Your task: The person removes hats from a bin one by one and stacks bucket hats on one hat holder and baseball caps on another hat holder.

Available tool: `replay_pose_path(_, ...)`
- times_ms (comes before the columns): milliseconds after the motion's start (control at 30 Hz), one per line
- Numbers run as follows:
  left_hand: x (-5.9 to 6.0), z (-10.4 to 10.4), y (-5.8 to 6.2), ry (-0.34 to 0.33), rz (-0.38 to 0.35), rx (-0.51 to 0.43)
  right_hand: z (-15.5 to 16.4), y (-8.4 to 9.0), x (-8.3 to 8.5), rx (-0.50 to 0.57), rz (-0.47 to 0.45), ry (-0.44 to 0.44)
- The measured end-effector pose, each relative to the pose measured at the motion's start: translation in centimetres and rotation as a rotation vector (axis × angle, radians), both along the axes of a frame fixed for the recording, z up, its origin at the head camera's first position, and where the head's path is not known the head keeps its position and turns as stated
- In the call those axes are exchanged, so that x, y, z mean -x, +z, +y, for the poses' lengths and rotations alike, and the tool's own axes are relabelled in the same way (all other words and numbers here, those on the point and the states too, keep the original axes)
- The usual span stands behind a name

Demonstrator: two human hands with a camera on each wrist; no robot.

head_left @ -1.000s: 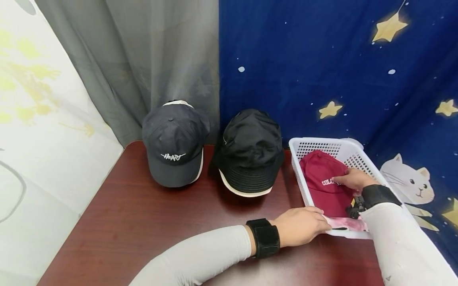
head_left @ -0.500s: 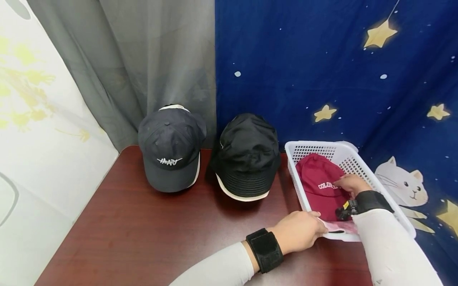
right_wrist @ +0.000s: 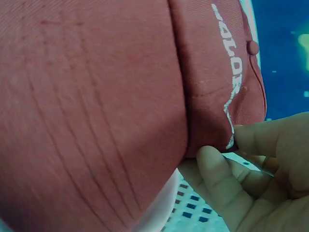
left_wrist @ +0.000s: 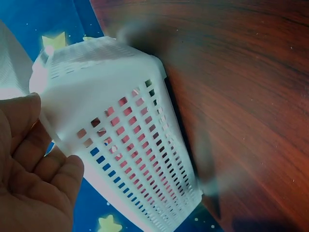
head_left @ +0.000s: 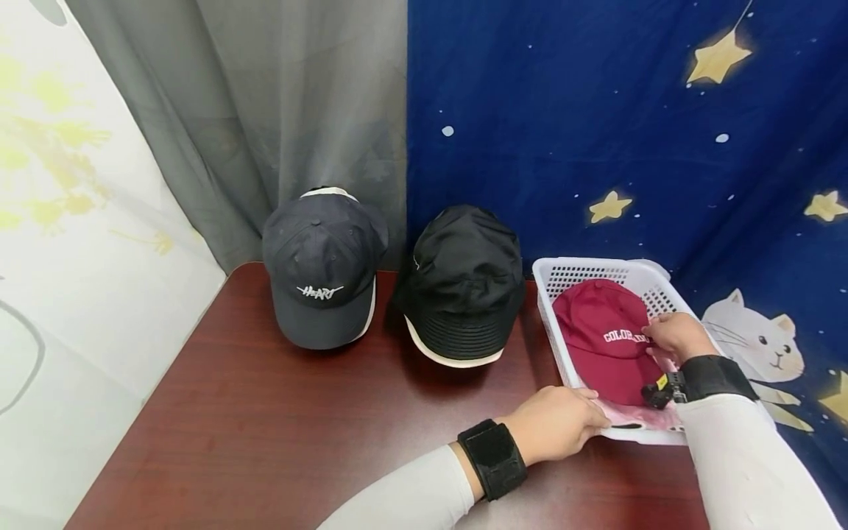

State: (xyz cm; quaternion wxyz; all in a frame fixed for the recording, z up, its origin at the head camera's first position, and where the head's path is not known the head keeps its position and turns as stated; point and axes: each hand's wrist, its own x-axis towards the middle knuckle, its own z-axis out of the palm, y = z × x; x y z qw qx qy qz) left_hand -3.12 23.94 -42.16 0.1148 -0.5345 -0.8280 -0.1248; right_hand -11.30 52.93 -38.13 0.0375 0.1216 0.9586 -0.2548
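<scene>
A dark red baseball cap [head_left: 596, 313] with white lettering lies in a white plastic basket [head_left: 553, 331], brim toward the near end. My right hand [head_left: 679, 335] pinches the cap's right side edge by the end of the lettering; the right wrist view shows thumb and fingers there at the cap [right_wrist: 207, 96]. With my left hand [head_left: 553, 423] I grip the basket's near left corner. In the left wrist view the thumb and curled fingers hold the rim of the basket [left_wrist: 72, 104]. Pink patterned fabric [head_left: 639, 417] lies beneath the cap, mostly hidden.
Left of the basket on the brown table [head_left: 265, 427] sit a stack topped by a dark baseball cap [head_left: 321, 258] and one topped by a black bucket hat [head_left: 464, 287]. Grey and blue curtains [head_left: 530, 132] hang directly behind the table.
My right hand has shifted right, from over the lettering to the cap's side edge, uncovering more letters. The left hand stays on the basket corner. The head view sways slightly.
</scene>
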Motion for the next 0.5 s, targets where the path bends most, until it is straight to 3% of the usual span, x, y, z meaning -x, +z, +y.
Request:
replay_pose_path(167,0.2,-0.2,0.4,-0.04,-0.014,0.02,-0.5,0.7,-0.9,0.201,0.115,-0.068)
replay_pose_path(267,0.5,-0.7,0.5,-0.082,-0.099,-0.014,-1.3,1.7,-1.4,0.253,0.193,-0.095)
replay_pose_path(333,0.7,-1.4,0.4,-0.09,-0.18,-0.098,-2.1,2.5,-1.8,0.249,0.236,-0.098)
replay_pose_path(400,0.8,-2.3,0.2,-0.064,-0.253,-0.255,-3.1,3.3,-2.5,0.234,0.302,-0.097)
replay_pose_path(500,0.9,-4.0,0.3,0.069,-0.391,-0.503,-4.8,4.8,-3.6,0.198,0.387,-0.102)
